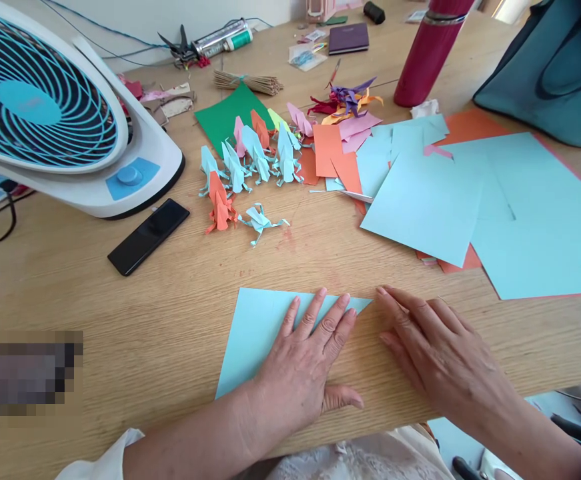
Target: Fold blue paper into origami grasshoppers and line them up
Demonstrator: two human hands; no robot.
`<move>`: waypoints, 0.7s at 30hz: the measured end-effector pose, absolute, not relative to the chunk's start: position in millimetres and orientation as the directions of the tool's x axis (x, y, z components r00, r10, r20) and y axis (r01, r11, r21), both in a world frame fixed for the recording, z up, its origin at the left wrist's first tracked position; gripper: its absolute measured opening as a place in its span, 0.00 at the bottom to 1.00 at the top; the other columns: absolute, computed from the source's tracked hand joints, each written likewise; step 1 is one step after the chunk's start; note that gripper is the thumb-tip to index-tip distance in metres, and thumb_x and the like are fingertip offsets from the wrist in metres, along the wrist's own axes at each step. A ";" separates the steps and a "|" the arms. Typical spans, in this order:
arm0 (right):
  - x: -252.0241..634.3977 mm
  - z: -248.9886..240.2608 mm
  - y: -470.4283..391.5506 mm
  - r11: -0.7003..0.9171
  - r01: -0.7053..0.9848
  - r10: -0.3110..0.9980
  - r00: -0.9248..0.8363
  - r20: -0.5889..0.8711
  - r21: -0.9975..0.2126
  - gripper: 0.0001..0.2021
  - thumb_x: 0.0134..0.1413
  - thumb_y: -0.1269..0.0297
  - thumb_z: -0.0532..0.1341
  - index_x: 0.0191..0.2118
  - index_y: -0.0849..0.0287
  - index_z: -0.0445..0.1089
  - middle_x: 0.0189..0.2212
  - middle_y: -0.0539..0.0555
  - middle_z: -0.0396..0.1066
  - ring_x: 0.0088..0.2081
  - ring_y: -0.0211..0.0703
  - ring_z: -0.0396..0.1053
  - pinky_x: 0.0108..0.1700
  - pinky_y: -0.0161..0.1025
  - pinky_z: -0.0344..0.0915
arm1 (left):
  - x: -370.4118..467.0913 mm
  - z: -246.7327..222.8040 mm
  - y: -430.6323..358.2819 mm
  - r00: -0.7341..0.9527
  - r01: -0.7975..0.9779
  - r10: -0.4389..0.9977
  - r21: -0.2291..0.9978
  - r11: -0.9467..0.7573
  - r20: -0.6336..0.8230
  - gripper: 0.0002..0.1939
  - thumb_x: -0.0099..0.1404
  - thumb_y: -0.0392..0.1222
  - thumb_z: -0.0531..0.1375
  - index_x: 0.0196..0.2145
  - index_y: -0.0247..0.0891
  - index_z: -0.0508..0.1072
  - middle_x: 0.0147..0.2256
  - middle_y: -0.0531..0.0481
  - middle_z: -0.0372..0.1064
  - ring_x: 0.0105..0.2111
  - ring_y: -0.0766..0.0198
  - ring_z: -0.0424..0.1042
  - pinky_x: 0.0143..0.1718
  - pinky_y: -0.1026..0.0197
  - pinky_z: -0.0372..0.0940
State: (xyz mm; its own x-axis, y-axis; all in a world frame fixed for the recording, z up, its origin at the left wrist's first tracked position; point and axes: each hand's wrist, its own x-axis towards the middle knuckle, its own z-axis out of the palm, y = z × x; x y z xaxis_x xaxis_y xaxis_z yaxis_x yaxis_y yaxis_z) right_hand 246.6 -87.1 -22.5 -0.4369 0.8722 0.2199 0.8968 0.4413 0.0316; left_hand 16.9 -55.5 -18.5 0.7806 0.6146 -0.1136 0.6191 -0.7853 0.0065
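My left hand (303, 363) lies flat, probably to keep the blue paper (255, 333) still; my loose right hand (433, 343) grips nothing.

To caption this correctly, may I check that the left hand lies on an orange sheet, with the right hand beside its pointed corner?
Not quite: the head view shows the sheet under the left hand is light blue; the right hand is beside its pointed corner.
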 end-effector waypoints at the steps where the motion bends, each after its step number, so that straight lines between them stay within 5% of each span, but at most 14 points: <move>1: 245.2 -22.8 -86.7 0.437 0.899 0.877 -0.427 0.222 0.003 0.22 0.67 0.67 0.53 0.63 0.71 0.60 0.56 0.69 0.67 0.45 0.54 0.66 0.43 0.50 0.66 | 16.8 -18.6 -55.5 0.781 0.619 0.614 0.010 -0.786 -0.114 0.49 0.64 0.73 0.43 0.70 0.36 0.44 0.72 0.47 0.31 0.71 0.43 0.33 0.65 0.36 0.46; 6: 237.1 -24.5 -85.1 0.480 0.874 0.869 -0.462 0.175 -0.075 0.22 0.68 0.62 0.54 0.63 0.62 0.61 0.62 0.66 0.62 0.48 0.55 0.66 0.46 0.52 0.65 | 16.8 -19.2 -55.4 0.783 0.618 0.613 0.034 -0.785 -0.104 0.49 0.64 0.73 0.43 0.70 0.35 0.45 0.72 0.45 0.29 0.71 0.45 0.31 0.66 0.37 0.45; 15: 241.7 -25.3 -85.2 0.444 0.896 0.870 -0.424 0.250 -0.027 0.28 0.68 0.58 0.53 0.66 0.71 0.56 0.65 0.69 0.58 0.50 0.60 0.66 0.48 0.54 0.63 | 19.0 -22.3 -55.3 0.775 0.629 0.616 0.068 -0.775 -0.143 0.52 0.61 0.75 0.48 0.70 0.35 0.45 0.72 0.44 0.31 0.71 0.43 0.32 0.66 0.35 0.43; 21: 228.8 -30.0 -83.4 0.610 0.767 0.783 -0.544 0.300 -0.199 0.29 0.68 0.62 0.52 0.69 0.70 0.49 0.60 0.67 0.65 0.55 0.54 0.65 0.55 0.51 0.60 | 17.0 -26.8 -57.5 0.777 0.629 0.623 0.101 -0.771 -0.088 0.50 0.65 0.73 0.43 0.70 0.33 0.44 0.72 0.44 0.26 0.71 0.44 0.27 0.68 0.37 0.39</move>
